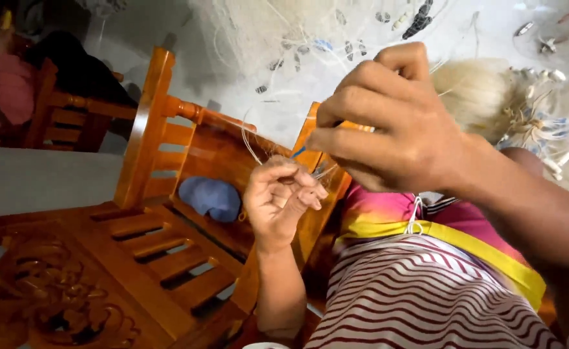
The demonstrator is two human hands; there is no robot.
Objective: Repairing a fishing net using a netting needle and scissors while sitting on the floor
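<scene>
Grips [283,194] [388,119] on net [310,169], beside chair [161,194]

Thin pale fishing line [253,143] stretches taut between pinched fingers, a small blue netting needle [299,152] angled against it

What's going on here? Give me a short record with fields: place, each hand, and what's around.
Place: beside an orange carved wooden chair
Left hand: fingers pinched on thin pale net threads
Right hand: raised above the left, closed on a slim orange tool with a blue tip
Around: white fishing net, blue cloth on the seat
</scene>
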